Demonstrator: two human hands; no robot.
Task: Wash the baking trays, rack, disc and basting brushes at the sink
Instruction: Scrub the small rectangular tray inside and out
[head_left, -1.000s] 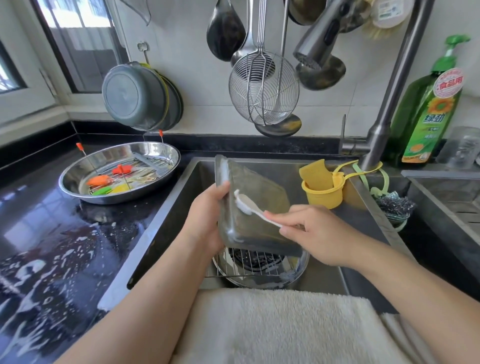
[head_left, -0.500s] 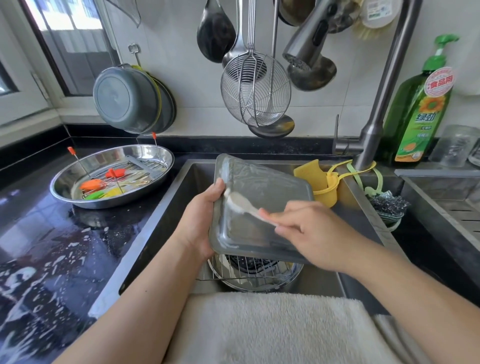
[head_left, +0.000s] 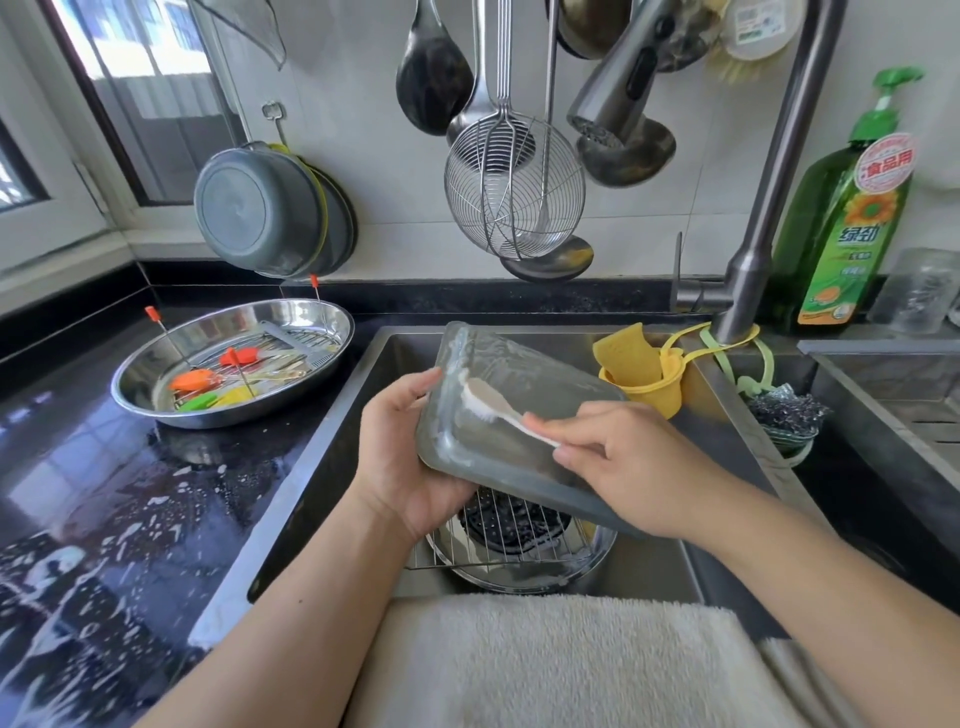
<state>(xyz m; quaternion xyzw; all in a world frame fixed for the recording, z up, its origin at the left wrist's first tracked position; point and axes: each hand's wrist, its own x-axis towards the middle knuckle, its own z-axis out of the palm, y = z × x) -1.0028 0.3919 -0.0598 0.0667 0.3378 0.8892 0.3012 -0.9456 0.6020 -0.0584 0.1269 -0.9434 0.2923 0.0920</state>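
Over the sink my left hand grips the left edge of a grey rectangular baking tray, tilted with its soapy surface toward me. My right hand pinches the handle of a white brush whose head lies on the tray near its left rim. Below the tray, a wire rack rests on a round steel tray over a dark disc in the sink bottom. On the counter to the left, an oval steel tray holds a rack and orange, red, green and yellow basting brushes.
The faucet rises at the sink's right, its spray head hanging above. A yellow sponge holder and steel scourer hang at the right rim. A green soap bottle stands behind. Ladles, a skimmer and pans hang on the wall. A towel covers the front edge. Suds spot the black counter.
The tray has tipped from nearly upright to a flatter tilt facing me. The brush head has slid left across it toward the rim near my left hand.
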